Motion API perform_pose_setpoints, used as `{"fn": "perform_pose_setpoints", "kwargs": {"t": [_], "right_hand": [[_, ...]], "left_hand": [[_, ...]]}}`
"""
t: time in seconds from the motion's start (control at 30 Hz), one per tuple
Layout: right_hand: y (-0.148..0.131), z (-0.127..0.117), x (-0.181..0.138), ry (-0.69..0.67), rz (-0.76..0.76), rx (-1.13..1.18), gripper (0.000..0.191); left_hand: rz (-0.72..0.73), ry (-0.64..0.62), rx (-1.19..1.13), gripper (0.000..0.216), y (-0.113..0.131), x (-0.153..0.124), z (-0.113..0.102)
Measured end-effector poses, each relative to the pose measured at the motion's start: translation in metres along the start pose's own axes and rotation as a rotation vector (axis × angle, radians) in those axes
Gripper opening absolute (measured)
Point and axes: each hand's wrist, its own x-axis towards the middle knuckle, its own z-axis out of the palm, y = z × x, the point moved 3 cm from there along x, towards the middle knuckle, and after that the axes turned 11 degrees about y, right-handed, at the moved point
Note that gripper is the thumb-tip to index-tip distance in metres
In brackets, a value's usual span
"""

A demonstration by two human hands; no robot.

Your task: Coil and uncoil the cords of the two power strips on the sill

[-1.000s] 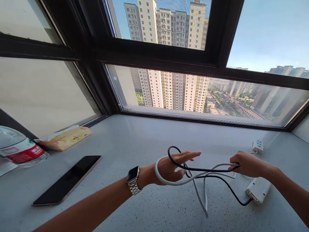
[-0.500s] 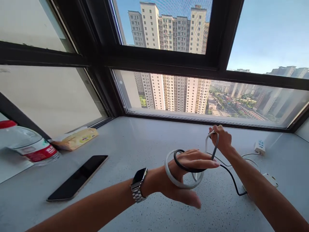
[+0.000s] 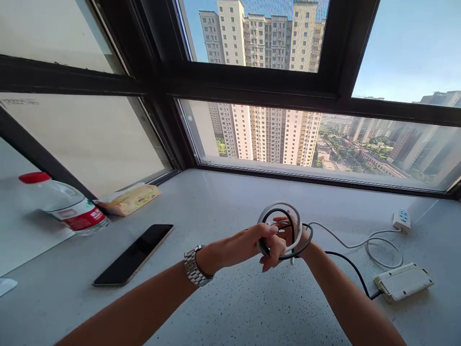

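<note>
My left hand [image 3: 265,242], with a metal watch on the wrist, is closed around a small coil made of a white cable [image 3: 281,207] and a black cable [image 3: 344,262]. My right hand [image 3: 296,236] sits just behind it, mostly hidden, fingers closed on the same coil. The white cable runs right in a loose loop to a small white plug [image 3: 402,220]. The black cable runs to a flat white box [image 3: 402,281] lying on the grey speckled windowsill [image 3: 223,211].
A black phone [image 3: 134,253] lies face up at the left. Behind it are a yellow tissue pack [image 3: 130,200] and a plastic bottle [image 3: 62,204] with a red cap, lying on its side. Dark window frames [image 3: 252,81] close off the sill at the back.
My right hand swung from the right, up and over, then in behind my left hand, wrapping both cables. My left hand went from flat and spread to closed on the coil.
</note>
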Motion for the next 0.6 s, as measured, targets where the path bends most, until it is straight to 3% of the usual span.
{"fn": "perform_pose_setpoints", "kwargs": {"t": [0.1,0.27,0.43,0.6], "right_hand": [[0.010,-0.019,-0.007,0.121,0.200,0.297,0.062],[0.007,-0.045,-0.022,0.240,0.168,0.436,0.059],[0.000,-0.057,-0.024,0.282,0.103,0.501,0.055],[-0.003,-0.057,-0.017,0.323,0.047,0.560,0.049]], "left_hand": [[0.023,0.151,-0.091,0.052,-0.017,-0.004,-0.007],[0.072,0.389,-0.484,0.053,-0.059,0.006,0.001],[0.084,0.419,-0.872,0.050,-0.086,0.017,0.014],[0.026,0.495,-0.877,0.041,-0.094,0.029,0.002]]}}
